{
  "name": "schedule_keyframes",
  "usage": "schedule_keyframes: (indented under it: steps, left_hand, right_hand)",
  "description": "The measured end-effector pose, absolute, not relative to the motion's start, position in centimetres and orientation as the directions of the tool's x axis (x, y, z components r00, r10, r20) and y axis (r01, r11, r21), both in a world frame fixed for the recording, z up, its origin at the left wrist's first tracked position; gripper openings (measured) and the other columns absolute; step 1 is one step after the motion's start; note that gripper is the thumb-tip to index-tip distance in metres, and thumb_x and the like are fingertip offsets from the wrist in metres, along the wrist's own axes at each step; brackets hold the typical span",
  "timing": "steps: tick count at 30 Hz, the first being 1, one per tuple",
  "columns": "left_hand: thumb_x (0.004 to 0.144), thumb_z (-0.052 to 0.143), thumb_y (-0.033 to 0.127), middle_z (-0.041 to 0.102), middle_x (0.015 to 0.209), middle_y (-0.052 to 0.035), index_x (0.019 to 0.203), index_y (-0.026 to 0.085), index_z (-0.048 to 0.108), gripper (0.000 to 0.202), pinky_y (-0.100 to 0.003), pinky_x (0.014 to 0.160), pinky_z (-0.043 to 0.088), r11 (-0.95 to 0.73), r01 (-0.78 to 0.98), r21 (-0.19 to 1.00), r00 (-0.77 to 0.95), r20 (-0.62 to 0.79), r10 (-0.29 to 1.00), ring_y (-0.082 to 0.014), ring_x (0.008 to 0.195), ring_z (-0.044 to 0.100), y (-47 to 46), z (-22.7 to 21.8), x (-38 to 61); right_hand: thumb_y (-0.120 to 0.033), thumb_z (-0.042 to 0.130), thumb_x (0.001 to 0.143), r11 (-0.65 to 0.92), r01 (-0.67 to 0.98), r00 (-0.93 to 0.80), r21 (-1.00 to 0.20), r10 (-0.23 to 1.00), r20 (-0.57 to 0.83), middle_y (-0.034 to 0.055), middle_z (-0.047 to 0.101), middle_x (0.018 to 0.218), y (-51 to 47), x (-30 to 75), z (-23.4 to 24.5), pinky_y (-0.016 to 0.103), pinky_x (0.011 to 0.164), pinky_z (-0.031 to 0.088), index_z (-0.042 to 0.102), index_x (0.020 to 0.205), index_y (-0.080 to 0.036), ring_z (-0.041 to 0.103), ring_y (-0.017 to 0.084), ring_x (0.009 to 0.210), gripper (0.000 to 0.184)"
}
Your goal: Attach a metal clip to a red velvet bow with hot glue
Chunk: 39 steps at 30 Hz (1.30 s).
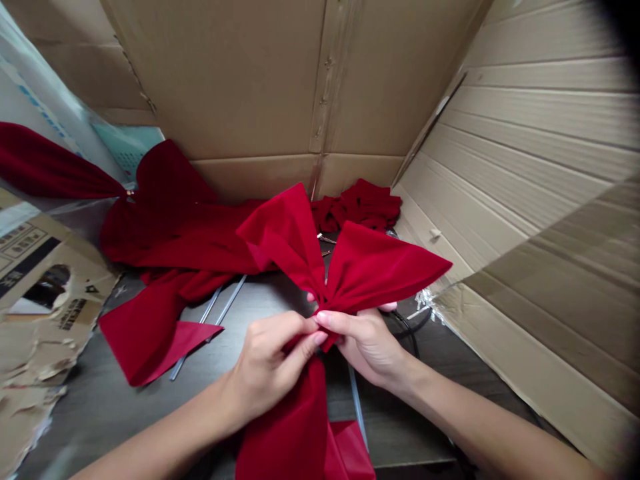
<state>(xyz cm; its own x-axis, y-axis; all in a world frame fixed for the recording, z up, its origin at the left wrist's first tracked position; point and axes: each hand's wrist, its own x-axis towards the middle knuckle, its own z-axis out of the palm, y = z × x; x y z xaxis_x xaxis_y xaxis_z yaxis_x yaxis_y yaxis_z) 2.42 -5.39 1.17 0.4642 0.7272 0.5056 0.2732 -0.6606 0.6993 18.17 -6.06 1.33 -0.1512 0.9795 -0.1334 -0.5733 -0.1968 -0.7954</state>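
Note:
A red velvet bow is held up over the dark table, its two loops spreading left and right and its tails hanging toward me. My left hand pinches the gathered middle of the bow from the left. My right hand grips the same knot from the right, fingers closed round the fabric. Both hands meet at the bow's centre.
Finished red bows lie piled at the left, with folded red fabric pieces at the back. Thin metal rods lie on the table. Cardboard walls enclose the back and right; torn printed cardboard sits at left.

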Motion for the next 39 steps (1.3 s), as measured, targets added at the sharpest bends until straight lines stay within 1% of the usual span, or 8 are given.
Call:
schedule_keyframes:
  steps: [2,6,11,17,23,27,32,39]
  left_hand:
    - [0.083,0.063,0.021,0.071,0.074,-0.0037,0.085,0.017,0.063,0.004,-0.022,0.061,0.05,-0.474,0.243,0.846,0.341,0.384,0.858,-0.0147,0.065,0.066,-5.3,1.4,2.6]
    - [0.077,0.07,0.025,0.072,0.074,-0.0017,0.108,0.017,0.061,0.033,-0.023,0.059,0.05,-0.178,0.153,0.972,0.271,0.132,0.954,-0.0155,0.065,0.066,-5.0,1.9,2.8]
    - [0.076,0.069,0.023,0.074,0.082,-0.0034,0.095,0.015,0.067,0.02,-0.023,0.066,0.051,-0.208,0.175,0.962,0.203,0.172,0.964,-0.0157,0.072,0.068,-4.7,2.0,2.7]
    - [0.078,0.066,0.017,0.072,0.076,0.0,0.088,0.017,0.065,0.01,-0.021,0.066,0.049,-0.243,0.149,0.958,0.242,0.203,0.949,-0.0135,0.07,0.066,-4.7,1.8,2.8]
    - [0.079,0.067,0.019,0.072,0.079,0.0002,0.085,0.018,0.068,0.007,-0.021,0.069,0.048,-0.189,0.113,0.975,0.277,0.151,0.949,-0.0133,0.073,0.066,-4.8,2.1,2.6]
    - [0.077,0.07,0.025,0.072,0.09,-0.0027,0.09,0.017,0.07,0.015,-0.024,0.074,0.048,-0.16,0.136,0.978,0.268,0.119,0.956,-0.0167,0.083,0.064,-4.3,1.9,2.4]
    - [0.07,0.076,0.033,0.07,0.084,-0.0057,0.089,0.014,0.068,0.028,-0.028,0.067,0.047,0.014,0.117,0.993,0.297,-0.048,0.954,-0.0181,0.073,0.062,-3.7,1.8,2.1]
    - [0.062,0.084,0.023,0.063,0.069,0.0019,0.076,0.015,0.064,0.026,-0.02,0.064,0.043,0.263,-0.164,0.951,0.368,-0.189,0.911,-0.0098,0.065,0.057,-3.6,2.2,2.0]
  right_hand:
    - [-0.017,0.078,0.062,-0.15,-0.564,-0.178,-0.812,0.982,-0.057,0.0016,0.069,0.081,-6.0,18.2,1.6,0.031,0.077,0.048,0.073,0.076,-0.02,0.061,0.018,0.079,0.016]
    - [-0.015,0.075,0.065,-0.04,-0.52,-0.177,-0.853,0.982,0.062,-0.0003,0.064,0.071,-5.9,18.3,1.6,0.029,0.069,0.045,0.067,0.063,-0.019,0.056,0.015,0.069,0.009]
    - [-0.02,0.074,0.07,0.021,-0.395,-0.144,-0.918,0.986,0.084,-0.0018,0.057,0.06,-5.7,18.1,0.8,0.024,0.054,0.038,0.065,0.066,-0.017,0.049,0.011,0.057,0.011]
    - [-0.032,0.077,0.071,-0.05,-0.328,-0.178,-0.943,0.984,0.009,-0.0019,0.055,0.057,-5.6,18.0,0.2,0.02,0.041,0.034,0.063,0.069,-0.015,0.049,0.01,0.05,0.022]
    - [-0.036,0.081,0.065,-0.075,-0.341,-0.145,-0.937,0.989,-0.026,-0.0028,0.052,0.056,-5.4,18.1,0.1,0.018,0.037,0.029,0.062,0.068,-0.015,0.046,0.008,0.046,0.029]
    - [-0.04,0.075,0.072,0.029,-0.218,-0.125,-0.976,0.99,0.057,-0.0027,0.051,0.054,-5.1,18.4,0.0,0.02,0.038,0.031,0.062,0.07,-0.015,0.044,0.008,0.045,0.028]
    - [-0.038,0.068,0.079,0.186,-0.071,-0.148,-0.98,0.97,0.195,-0.0026,0.052,0.055,-4.8,18.7,0.0,0.023,0.044,0.037,0.059,0.073,-0.016,0.047,0.01,0.048,0.024]
    - [-0.04,0.065,0.082,0.216,-0.068,-0.247,-0.974,0.942,0.226,-0.0024,0.053,0.058,-4.7,19.3,-0.1,0.023,0.045,0.038,0.057,0.077,-0.017,0.048,0.01,0.049,0.025]
